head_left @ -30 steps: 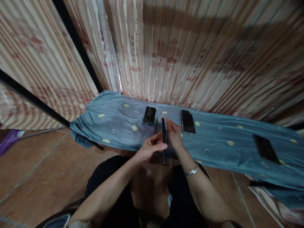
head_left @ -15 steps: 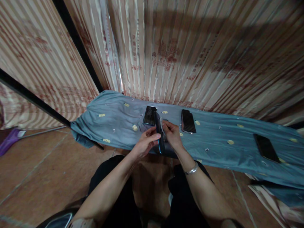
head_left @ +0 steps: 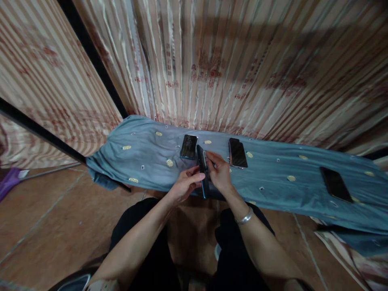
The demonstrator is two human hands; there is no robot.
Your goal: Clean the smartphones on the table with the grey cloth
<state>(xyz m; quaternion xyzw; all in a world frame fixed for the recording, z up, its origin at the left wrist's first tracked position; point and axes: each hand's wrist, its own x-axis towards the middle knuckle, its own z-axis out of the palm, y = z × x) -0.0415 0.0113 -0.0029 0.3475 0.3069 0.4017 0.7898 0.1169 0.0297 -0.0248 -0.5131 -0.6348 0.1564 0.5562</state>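
My left hand [head_left: 187, 184] grips a dark smartphone [head_left: 203, 178] with a blue edge, thumb on one side and fingers behind. The phone is tilted up on edge above the near side of the cloth-covered bench, so its screen barely shows. On the phone's right face, my right hand [head_left: 220, 171] pinches a small pale grey piece [head_left: 205, 158], like a folded cloth; its exact kind is hard to make out. Just beyond the held phone lies another phone [head_left: 189, 146], dark and glossy. To the right of my right hand, two phones [head_left: 238, 153] lie overlapping.
A blue-grey patterned cloth [head_left: 157, 161] covers the long narrow bench. Farther right lies one more dark phone [head_left: 336, 185]. Striped curtains [head_left: 209, 60] hang behind, and black poles [head_left: 93, 60] stand at the left. A purple object [head_left: 9, 182] is on the tiled floor.
My right hand has shifted slightly along the phone's face, the pale piece still pinched in it. The left hand keeps its hold. The whole view has moved a little.
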